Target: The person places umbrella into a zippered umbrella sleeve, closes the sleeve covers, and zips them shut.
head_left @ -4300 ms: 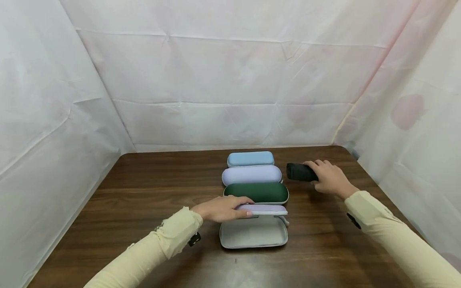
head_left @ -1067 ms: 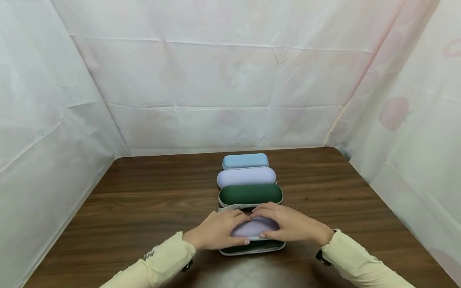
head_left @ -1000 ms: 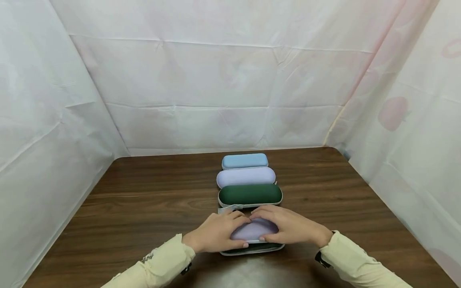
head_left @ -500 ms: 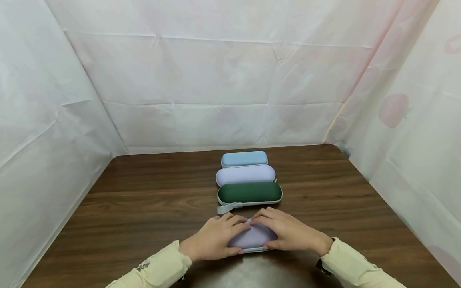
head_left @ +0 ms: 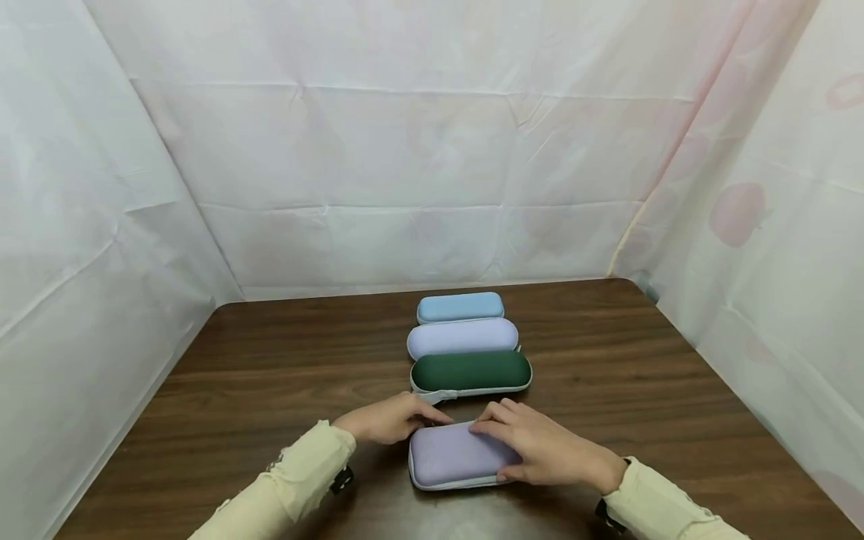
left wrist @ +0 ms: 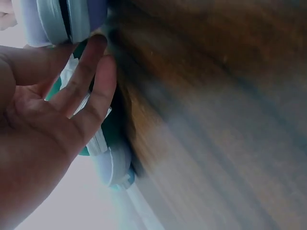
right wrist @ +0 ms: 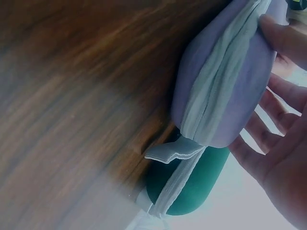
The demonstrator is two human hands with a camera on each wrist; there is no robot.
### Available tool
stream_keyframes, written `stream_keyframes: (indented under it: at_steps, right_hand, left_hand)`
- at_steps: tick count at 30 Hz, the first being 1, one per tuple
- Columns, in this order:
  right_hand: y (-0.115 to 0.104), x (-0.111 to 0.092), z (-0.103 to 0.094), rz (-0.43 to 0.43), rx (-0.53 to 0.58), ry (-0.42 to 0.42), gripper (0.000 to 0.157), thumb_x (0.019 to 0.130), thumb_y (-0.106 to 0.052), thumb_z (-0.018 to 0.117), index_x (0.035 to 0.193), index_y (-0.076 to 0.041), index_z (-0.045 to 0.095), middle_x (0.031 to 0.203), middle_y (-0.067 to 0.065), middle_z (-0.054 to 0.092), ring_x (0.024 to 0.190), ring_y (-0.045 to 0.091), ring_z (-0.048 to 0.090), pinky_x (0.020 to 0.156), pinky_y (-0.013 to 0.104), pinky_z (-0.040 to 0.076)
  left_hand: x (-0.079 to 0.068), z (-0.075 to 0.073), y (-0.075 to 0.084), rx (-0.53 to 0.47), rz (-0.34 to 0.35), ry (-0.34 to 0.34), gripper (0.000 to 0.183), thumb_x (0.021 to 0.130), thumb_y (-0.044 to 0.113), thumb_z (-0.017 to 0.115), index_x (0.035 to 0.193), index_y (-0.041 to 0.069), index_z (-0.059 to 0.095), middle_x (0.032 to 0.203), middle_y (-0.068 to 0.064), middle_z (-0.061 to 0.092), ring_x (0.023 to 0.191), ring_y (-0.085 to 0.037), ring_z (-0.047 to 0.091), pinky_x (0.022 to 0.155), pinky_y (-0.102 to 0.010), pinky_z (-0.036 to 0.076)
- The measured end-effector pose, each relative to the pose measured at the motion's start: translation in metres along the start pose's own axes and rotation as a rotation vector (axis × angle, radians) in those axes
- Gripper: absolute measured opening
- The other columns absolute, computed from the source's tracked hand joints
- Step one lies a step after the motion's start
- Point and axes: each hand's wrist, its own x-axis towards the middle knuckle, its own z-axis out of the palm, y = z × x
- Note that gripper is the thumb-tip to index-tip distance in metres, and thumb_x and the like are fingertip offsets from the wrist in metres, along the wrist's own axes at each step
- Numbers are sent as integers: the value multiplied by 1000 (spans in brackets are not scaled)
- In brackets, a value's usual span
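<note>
A purple zippered hard case (head_left: 459, 454) lies at the front of the row, its lid down. In the left wrist view a dark gap shows between its two pale zip bands. My right hand (head_left: 556, 450) holds its right end, thumb at the front edge and fingers over the back. At the back left corner, my left hand (head_left: 388, 418) touches the case with its index finger reaching along the back edge. In the left wrist view two of its fingers (left wrist: 98, 96) are loosely bent and apart from the case; the thumb and index tips are partly hidden, so any pinch is unclear.
Behind the purple case lie a green case (head_left: 471, 371) with a grey strap (head_left: 435, 396), a lavender case (head_left: 462, 337) and a light blue case (head_left: 460, 307). All rest on a brown wooden table (head_left: 283, 375). White sheeting (head_left: 405, 150) hangs at the back and sides.
Earlier the purple case stood open and my right hand held a black roll, now out of sight. The lid came down. My left hand shifted from the left end to the back corner.
</note>
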Motion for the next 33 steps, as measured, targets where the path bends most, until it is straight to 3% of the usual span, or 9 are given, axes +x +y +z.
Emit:
stream_keyframes:
  at_steps: [8, 14, 19, 28, 33]
  right_hand:
    - [-1, 4, -4, -34, -32, 0, 64, 74, -27, 83, 131, -18, 56, 120, -5, 47, 109, 13, 44, 88, 34, 41]
    - [1, 6, -5, -88, -64, -2, 67, 74, -27, 82, 135, -25, 55, 124, 4, 48, 110, 18, 45, 88, 38, 39]
    - [1, 6, -3, -99, -72, 1, 66, 74, -28, 81, 135, -26, 56, 124, 4, 48, 110, 18, 44, 90, 38, 38]
    - [0, 2, -1, -72, -61, 34, 64, 74, -29, 81, 134, -28, 57, 123, 3, 49, 109, 17, 43, 88, 37, 37]
    - [-1, -2, 1, -54, -76, 67, 64, 73, -31, 81, 133, -28, 58, 120, 3, 50, 105, 17, 45, 85, 37, 38]
  left_hand:
    - [1, -5, -1, 136, -21, 32, 24, 91, -6, 57, 108, 4, 72, 104, 1, 69, 97, -3, 59, 82, -18, 46]
    - [-7, 2, -3, 291, -28, 111, 20, 94, 4, 59, 105, 11, 73, 101, 7, 68, 96, -3, 59, 83, -21, 47]
    - [-16, 5, -5, 430, -28, 189, 17, 93, 8, 62, 99, 17, 74, 99, 9, 67, 96, -3, 61, 81, -25, 49]
    - [-36, 6, -2, 584, 15, 240, 20, 85, -1, 66, 83, 18, 70, 79, 12, 62, 77, -1, 57, 66, -24, 49]
    - [-43, 9, 3, 707, 68, 301, 14, 84, 9, 67, 74, 19, 66, 73, 11, 58, 69, -6, 55, 60, -27, 47]
